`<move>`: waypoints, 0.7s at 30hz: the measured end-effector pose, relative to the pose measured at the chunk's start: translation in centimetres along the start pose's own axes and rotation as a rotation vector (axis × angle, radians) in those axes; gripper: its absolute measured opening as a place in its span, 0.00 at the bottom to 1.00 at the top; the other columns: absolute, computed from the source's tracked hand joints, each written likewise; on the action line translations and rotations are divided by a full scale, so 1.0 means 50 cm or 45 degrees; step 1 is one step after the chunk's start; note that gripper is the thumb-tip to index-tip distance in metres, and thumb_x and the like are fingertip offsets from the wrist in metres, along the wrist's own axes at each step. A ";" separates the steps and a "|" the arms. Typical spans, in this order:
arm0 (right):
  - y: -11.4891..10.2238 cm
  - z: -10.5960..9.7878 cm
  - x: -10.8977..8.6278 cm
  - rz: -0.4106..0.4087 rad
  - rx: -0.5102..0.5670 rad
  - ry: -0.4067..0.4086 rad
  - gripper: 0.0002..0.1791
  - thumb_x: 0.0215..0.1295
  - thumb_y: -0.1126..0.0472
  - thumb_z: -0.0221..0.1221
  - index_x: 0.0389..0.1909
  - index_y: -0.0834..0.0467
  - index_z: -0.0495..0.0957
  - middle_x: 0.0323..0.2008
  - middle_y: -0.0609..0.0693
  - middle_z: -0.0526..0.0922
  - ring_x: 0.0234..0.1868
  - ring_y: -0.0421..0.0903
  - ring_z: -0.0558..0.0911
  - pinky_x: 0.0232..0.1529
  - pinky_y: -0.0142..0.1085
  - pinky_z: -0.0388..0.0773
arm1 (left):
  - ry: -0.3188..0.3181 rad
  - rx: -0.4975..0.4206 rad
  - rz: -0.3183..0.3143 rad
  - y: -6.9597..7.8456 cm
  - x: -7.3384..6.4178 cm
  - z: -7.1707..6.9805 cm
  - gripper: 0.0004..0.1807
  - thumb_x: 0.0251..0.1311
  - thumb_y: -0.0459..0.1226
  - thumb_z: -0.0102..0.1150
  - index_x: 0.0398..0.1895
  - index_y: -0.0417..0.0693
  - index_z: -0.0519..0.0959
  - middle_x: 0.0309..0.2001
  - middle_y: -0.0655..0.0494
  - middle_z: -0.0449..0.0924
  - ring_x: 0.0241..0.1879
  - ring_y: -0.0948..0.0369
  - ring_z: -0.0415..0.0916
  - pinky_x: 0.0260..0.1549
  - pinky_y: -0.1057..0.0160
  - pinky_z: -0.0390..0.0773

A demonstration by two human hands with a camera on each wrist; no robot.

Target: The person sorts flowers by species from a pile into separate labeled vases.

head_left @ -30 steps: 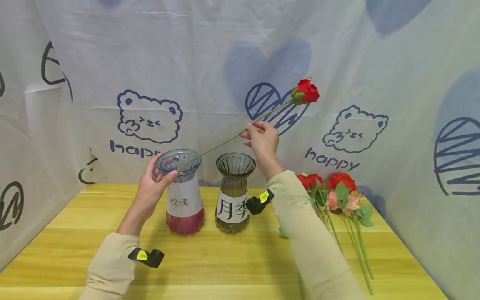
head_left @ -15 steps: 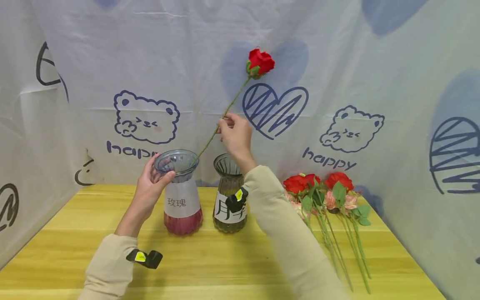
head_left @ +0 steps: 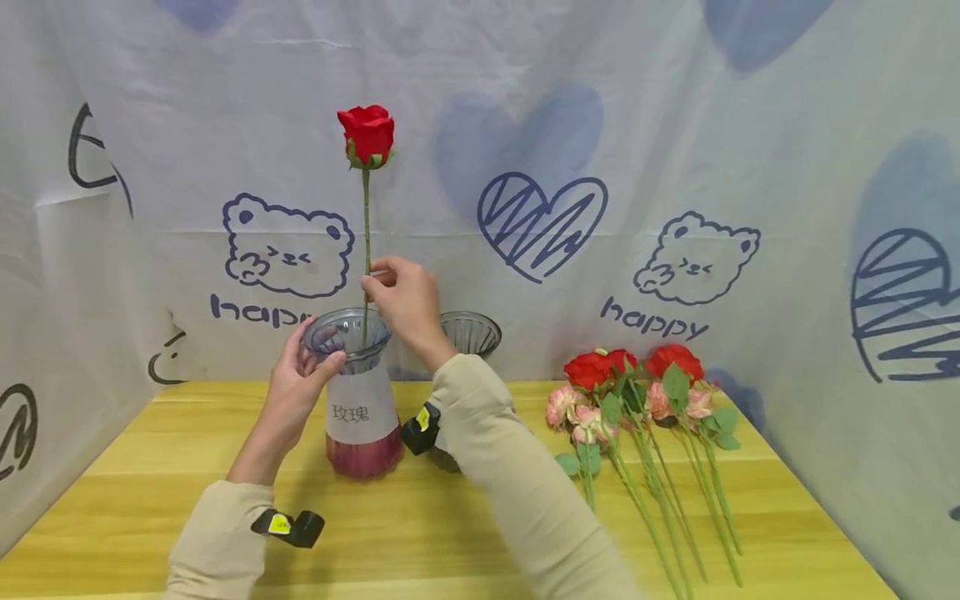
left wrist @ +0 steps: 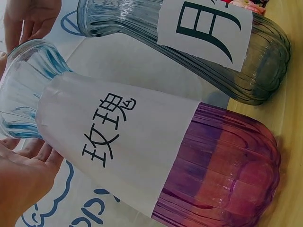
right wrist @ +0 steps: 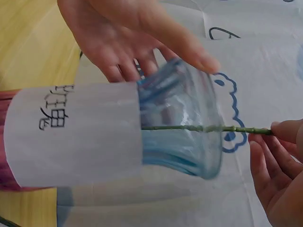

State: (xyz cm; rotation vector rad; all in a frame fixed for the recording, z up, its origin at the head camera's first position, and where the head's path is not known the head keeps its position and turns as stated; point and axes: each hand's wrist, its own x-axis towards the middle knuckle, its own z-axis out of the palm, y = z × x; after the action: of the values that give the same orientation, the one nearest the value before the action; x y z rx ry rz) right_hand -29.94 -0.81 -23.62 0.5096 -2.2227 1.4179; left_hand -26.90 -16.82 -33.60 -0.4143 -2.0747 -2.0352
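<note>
A red artificial rose (head_left: 367, 137) stands nearly upright above a glass vase (head_left: 360, 421) with a bluish flared mouth, a white label and a pink-red lower part. My right hand (head_left: 408, 304) pinches its green stem between thumb and fingers just above the rim. Through the glass in the right wrist view, the lower stem (right wrist: 184, 128) shows inside the vase neck; its end is hidden behind the label. My left hand (head_left: 296, 375) holds the vase at its flared neck, thumb in front and fingers behind. The vase stands on the wooden table.
A second, grey glass vase (head_left: 472, 333) with a labelled front stands just right, partly hidden by my right forearm. Several red flowers (head_left: 592, 368) and pink flowers (head_left: 588, 423) lie on the table (head_left: 150, 500) farther right. A printed cloth (head_left: 420, 208) hangs behind.
My right hand has moved left and the rose has swung from a rightward slant to nearly upright, its stem end deeper in the vase. My left hand stays on the vase.
</note>
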 end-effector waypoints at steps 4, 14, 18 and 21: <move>0.000 0.017 -0.009 0.038 0.017 -0.046 0.10 0.65 0.64 0.62 0.45 0.64 0.81 0.36 0.55 0.86 0.28 0.43 0.83 0.23 0.26 0.77 | -0.005 -0.005 -0.004 -0.003 0.001 -0.001 0.43 0.68 0.36 0.54 0.77 0.44 0.39 0.74 0.40 0.49 0.72 0.49 0.48 0.67 0.60 0.55; 0.009 0.006 -0.008 -0.032 -0.179 -0.054 0.12 0.63 0.68 0.60 0.47 0.62 0.83 0.39 0.52 0.86 0.39 0.45 0.84 0.36 0.26 0.76 | 0.001 -0.009 -0.009 -0.005 0.005 0.002 0.43 0.67 0.36 0.55 0.77 0.46 0.39 0.74 0.41 0.49 0.72 0.50 0.48 0.67 0.58 0.55; 0.014 -0.002 -0.005 -0.053 -0.174 -0.049 0.12 0.61 0.70 0.60 0.44 0.63 0.84 0.37 0.52 0.87 0.38 0.44 0.84 0.36 0.24 0.75 | 0.011 -0.017 -0.006 -0.003 0.004 0.001 0.43 0.68 0.35 0.54 0.77 0.45 0.39 0.74 0.42 0.48 0.73 0.50 0.48 0.67 0.59 0.54; 0.016 -0.009 -0.005 -0.057 -0.175 -0.064 0.12 0.59 0.71 0.60 0.44 0.63 0.84 0.37 0.52 0.87 0.38 0.44 0.85 0.37 0.24 0.75 | 0.010 -0.025 -0.005 -0.003 0.003 0.001 0.43 0.68 0.35 0.53 0.77 0.45 0.39 0.74 0.42 0.47 0.73 0.51 0.47 0.68 0.57 0.53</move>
State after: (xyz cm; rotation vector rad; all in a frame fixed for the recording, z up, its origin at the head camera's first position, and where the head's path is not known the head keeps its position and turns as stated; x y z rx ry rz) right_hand -30.08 -0.09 -24.17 0.5499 -2.3134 1.2321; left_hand -27.11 -16.76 -33.68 -0.4050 -2.0548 -2.0574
